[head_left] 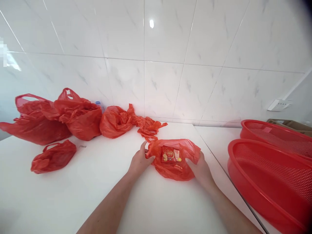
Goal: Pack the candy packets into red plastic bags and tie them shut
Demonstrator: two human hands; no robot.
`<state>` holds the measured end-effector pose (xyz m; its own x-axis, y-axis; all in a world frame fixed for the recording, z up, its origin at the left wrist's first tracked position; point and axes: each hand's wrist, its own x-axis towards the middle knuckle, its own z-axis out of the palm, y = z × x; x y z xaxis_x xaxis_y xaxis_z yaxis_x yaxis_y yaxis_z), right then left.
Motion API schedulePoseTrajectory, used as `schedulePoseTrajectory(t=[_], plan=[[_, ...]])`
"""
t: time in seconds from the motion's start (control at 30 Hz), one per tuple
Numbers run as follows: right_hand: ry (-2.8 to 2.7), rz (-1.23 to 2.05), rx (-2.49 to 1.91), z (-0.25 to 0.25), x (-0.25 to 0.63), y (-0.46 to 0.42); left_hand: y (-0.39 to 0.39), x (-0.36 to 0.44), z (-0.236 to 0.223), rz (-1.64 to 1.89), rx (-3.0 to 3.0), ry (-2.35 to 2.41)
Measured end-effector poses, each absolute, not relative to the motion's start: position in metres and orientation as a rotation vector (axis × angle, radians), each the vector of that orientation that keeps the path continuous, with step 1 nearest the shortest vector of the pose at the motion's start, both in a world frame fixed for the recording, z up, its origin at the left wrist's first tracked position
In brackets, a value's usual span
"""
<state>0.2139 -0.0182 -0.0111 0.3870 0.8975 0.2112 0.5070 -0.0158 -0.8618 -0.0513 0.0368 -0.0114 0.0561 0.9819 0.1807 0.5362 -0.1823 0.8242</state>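
Note:
A red plastic bag [175, 169] lies on the white table [73, 195], its mouth pulled wide. Inside it I see a small red packet [168, 154] with a printed picture. My left hand [139, 161] pinches the bag's left edge. On the bag's right edge, my right hand [198, 169] grips the plastic with fingers curled. Both hands hold the bag apart.
Several other red plastic bags lie at the back left: a large one [34, 123], a knotted one [79, 118], a rounder one [115, 122] and a small one [52, 157]. Two red mesh baskets [270, 182] stand at the right. A wall socket [278, 105] sits on the tiled wall.

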Motion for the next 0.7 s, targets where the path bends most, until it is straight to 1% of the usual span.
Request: schedulePoseTrajectory(t=[0.13,0.27,0.33,0.4,0.47,0.6,0.7], plan=[[-1.295,0.497,-1.773,-0.019,0.213,0.015,0.037,-0.048,-0.014,1.068,1.699,1.388],[-1.177,0.591,-1.634,-0.021,0.219,0.025,0.039,-0.046,-0.016,1.236,1.433,1.207],[-1.110,0.650,-1.578,-0.020,0.222,0.023,0.043,-0.045,-0.010,1.322,1.290,1.136],[-1.068,0.650,-1.533,-0.017,0.224,0.019,0.049,-0.041,0.006,1.398,1.194,1.117],[-1.041,0.592,-1.499,-0.013,0.227,0.014,0.054,-0.035,0.030,1.475,1.185,1.083],[-0.980,0.492,-1.474,-0.006,0.237,0.007,0.056,-0.023,0.089,1.657,1.338,0.898],[-0.881,0.528,-1.432,-0.003,0.246,0.005,0.054,-0.023,0.112,1.718,1.377,0.848]])
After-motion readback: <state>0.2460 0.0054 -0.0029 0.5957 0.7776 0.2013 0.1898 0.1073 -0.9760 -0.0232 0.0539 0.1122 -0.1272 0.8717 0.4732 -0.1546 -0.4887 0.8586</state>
